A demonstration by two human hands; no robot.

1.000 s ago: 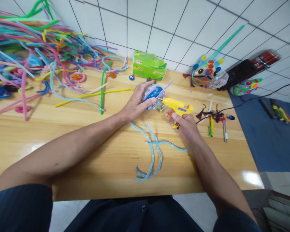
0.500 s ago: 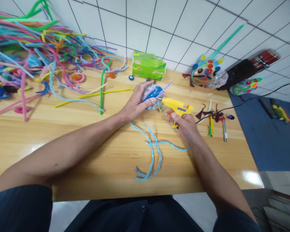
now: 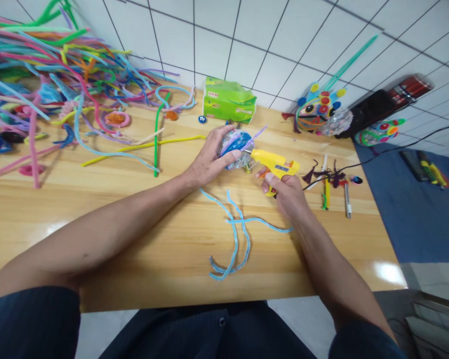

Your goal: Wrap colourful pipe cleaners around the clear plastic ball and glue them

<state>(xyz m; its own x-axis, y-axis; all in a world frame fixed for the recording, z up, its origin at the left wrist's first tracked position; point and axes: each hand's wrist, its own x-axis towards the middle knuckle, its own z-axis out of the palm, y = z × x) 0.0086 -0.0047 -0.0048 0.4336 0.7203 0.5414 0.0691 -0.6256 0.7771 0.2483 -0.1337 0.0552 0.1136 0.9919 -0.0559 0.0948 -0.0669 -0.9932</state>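
Note:
My left hand [image 3: 207,162] is wrapped round a clear ball [image 3: 236,145] with blue and purple pipe cleaners on it, held just above the wooden table [image 3: 134,224]. My right hand [image 3: 286,192] grips a yellow glue gun [image 3: 275,165] by its handle, a finger at the orange trigger. The gun's nozzle touches the right side of the ball. Light blue pipe cleaners [image 3: 234,234] lie on the table in front of both hands.
A big heap of coloured pipe cleaners [image 3: 52,85] fills the far left. A green tissue pack [image 3: 229,101] stands by the tiled wall. A finished decorated ball [image 3: 322,113] sits far right. Pens and tassels [image 3: 331,184] lie right of the gun, whose black cord [image 3: 377,157] runs off right.
The glue gun's nozzle has moved slightly left, closer against the ball. Both hands otherwise stay where they were.

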